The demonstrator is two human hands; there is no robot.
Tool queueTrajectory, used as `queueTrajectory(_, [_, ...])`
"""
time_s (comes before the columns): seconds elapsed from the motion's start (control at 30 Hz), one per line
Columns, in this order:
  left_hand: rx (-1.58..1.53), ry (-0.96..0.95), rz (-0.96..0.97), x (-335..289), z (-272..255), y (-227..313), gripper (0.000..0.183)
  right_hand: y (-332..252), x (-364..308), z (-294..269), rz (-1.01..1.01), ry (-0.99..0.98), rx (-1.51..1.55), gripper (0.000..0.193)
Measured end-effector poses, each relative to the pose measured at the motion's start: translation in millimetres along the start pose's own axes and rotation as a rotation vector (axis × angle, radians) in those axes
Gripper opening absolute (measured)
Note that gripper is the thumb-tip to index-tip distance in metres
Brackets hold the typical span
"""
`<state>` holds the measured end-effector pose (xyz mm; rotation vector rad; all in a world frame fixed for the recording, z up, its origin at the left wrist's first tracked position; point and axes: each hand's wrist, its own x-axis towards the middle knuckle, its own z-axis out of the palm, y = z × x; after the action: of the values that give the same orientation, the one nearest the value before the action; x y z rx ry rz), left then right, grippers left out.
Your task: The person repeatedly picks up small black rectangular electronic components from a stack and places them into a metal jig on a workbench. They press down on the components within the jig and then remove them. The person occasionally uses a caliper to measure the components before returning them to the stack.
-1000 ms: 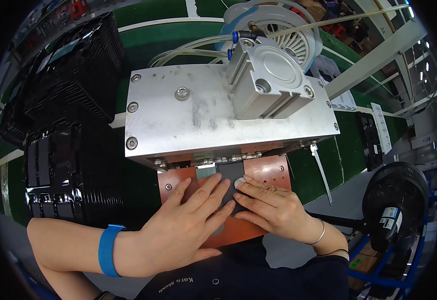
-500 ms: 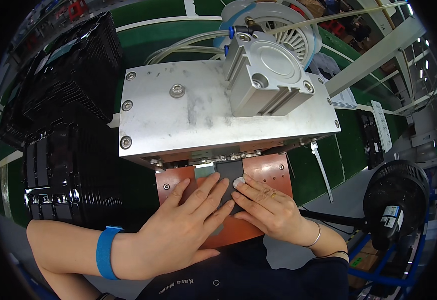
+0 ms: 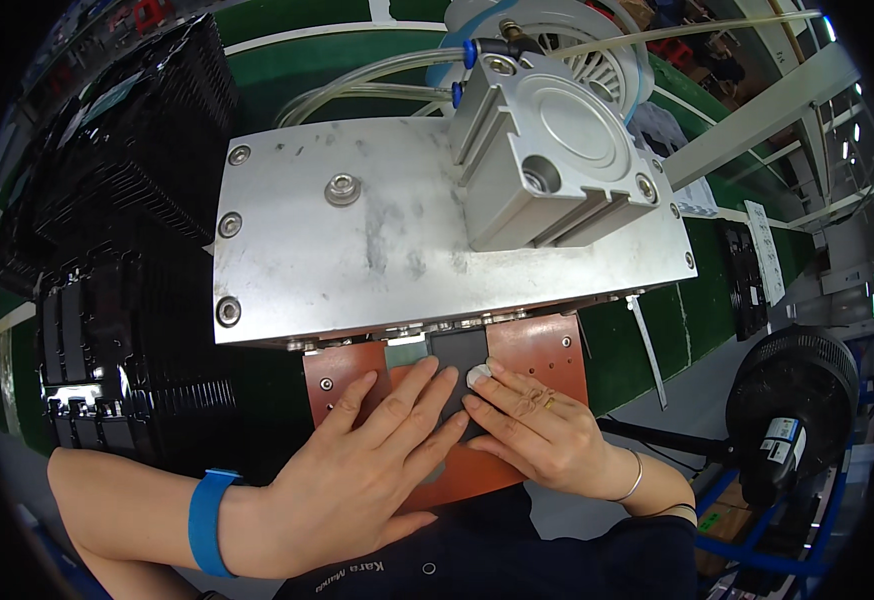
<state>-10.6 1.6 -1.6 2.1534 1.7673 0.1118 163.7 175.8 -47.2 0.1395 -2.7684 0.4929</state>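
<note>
Dark grey flat piece (image 3: 460,350) lying on the orange plate (image 3: 537,350) before the silver press (image 3: 407,230). Left hand (image 3: 362,460): fingers spread, tips at the piece. Right hand (image 3: 542,425): fingers together, white scrap (image 3: 478,375) at the fingertips; pinching cannot be told. Left: stacked black trays (image 3: 132,345), contents indistinct.

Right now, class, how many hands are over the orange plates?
2. The left hand reaches the dark grey strip from its left; the right hand from its right, fingertips at a small white piece. Neither is hidden.
</note>
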Motion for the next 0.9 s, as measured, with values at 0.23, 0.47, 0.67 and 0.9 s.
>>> queueTrajectory(0.23, [0.002,-0.019,-0.005,2,-2,-2,0.080,2,0,0,0.003,-0.001,0.009,0.042])
queueTrajectory(0.47, [-0.017,-0.026,-0.013,1,-2,-1,0.081,2,2,0,-0.008,-0.003,0.002,0.040])
queueTrajectory(0.67, [-0.003,-0.036,-0.011,1,-4,-1,0.080,1,3,0,-0.011,0.003,-0.011,0.038])
queueTrajectory(0.9, [-0.030,-0.003,0.020,1,-4,-4,0.076,-26,4,-16,0.350,-0.173,0.522,0.050])
